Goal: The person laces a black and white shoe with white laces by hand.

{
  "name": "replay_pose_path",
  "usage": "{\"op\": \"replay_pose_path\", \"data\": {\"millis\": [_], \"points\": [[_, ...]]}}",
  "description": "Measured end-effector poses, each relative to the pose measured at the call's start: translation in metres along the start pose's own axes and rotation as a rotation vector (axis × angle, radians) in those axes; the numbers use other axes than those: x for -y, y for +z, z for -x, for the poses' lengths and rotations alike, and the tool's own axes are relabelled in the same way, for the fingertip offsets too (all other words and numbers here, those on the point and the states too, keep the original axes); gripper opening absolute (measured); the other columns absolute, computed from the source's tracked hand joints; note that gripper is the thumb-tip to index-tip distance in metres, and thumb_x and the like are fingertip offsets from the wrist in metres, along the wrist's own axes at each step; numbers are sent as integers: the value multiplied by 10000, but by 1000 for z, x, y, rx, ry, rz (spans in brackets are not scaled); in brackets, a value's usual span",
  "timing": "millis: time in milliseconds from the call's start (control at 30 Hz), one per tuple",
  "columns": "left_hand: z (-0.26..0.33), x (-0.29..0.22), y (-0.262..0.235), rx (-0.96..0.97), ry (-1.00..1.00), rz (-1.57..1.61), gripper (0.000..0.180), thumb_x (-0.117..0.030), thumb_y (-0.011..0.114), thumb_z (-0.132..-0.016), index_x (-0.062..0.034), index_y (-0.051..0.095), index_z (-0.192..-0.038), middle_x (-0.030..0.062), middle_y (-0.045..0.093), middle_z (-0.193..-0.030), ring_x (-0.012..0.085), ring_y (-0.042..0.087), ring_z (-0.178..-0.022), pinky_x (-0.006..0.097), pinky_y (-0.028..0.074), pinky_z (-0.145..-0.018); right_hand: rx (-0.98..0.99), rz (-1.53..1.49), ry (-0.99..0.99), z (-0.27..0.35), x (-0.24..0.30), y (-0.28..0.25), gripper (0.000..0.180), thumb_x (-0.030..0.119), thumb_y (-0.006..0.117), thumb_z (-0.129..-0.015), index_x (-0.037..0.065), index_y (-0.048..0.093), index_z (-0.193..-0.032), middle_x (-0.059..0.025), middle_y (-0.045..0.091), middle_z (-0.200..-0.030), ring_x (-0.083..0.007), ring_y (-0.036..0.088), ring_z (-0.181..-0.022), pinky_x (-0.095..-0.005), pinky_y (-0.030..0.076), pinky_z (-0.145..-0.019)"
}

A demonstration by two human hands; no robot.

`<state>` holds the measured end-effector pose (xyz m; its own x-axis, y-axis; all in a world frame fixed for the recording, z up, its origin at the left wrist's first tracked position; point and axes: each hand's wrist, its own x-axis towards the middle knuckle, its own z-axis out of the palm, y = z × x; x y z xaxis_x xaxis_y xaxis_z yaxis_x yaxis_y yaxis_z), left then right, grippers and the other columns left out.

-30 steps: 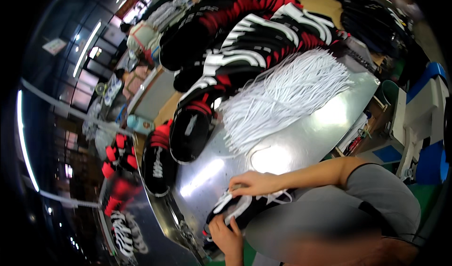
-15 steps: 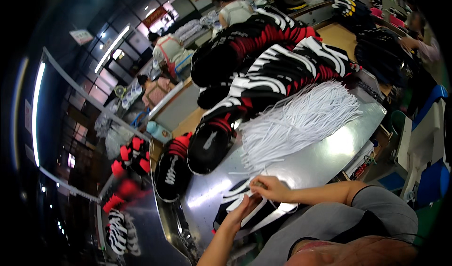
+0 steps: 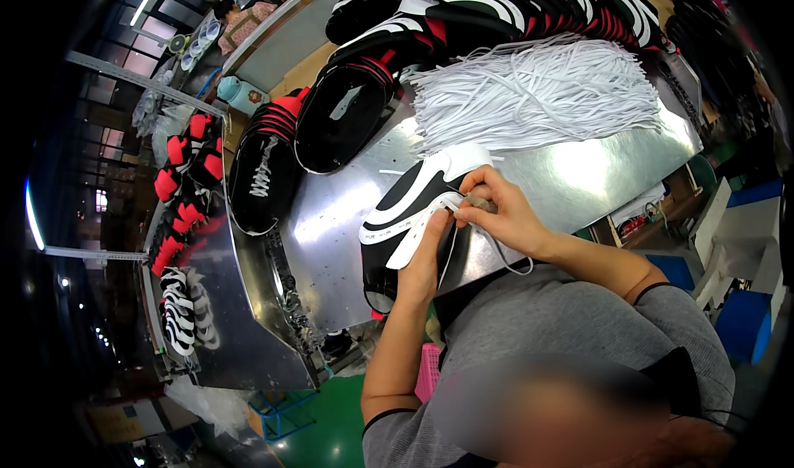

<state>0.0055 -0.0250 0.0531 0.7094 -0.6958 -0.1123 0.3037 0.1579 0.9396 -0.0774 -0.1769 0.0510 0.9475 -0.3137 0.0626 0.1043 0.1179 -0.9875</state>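
A black and white shoe upper (image 3: 389,216) with a small red tab at its lower end lies on the metal table in front of me. My left hand (image 3: 423,257) grips its white lace edge, thumb on top. Closed over the same edge, my right hand (image 3: 506,216) pinches a white shoelace (image 3: 502,257), whose loose part loops down below the fingers. A brownish wrap covers one right fingertip. The exact eyelet under the fingertips is hidden.
A thick bundle of white laces (image 3: 538,96) lies beyond the upper. Stacked black, white and red uppers (image 3: 513,9) stand behind it. Laced uppers (image 3: 263,166) sit at the left, near a light blue bottle (image 3: 241,94). Red and black pieces (image 3: 178,211) line a lower metal surface (image 3: 248,336).
The view has tilted down, so table and hands appear higher. My hands remain together at the upper, which shows more fully, and the lace now hangs in a loop.
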Motion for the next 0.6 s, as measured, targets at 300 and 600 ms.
{"op": "replay_pose_path", "data": {"millis": [300, 600], "points": [[3, 3, 10, -183, 9, -40, 222, -79, 634, -945, -6, 647, -1154, 58, 674, -1083, 138, 631, -980, 280, 497, -885, 90, 287, 104, 2, 14, -7, 265, 151, 651, -929, 16, 471, -1070, -100, 701, -843, -167, 682, -790, -282, 498, -717], [4, 7, 11, -188, -14, -17, 242, -67, 643, -947, 2, 648, -1179, 57, 667, -1127, 122, 621, -982, 250, 492, -872, 133, 237, 105, 10, 21, -19, 151, 140, 549, -991, -1, 527, -1039, -101, 709, -887, -145, 661, -761, -267, 489, -671]]}}
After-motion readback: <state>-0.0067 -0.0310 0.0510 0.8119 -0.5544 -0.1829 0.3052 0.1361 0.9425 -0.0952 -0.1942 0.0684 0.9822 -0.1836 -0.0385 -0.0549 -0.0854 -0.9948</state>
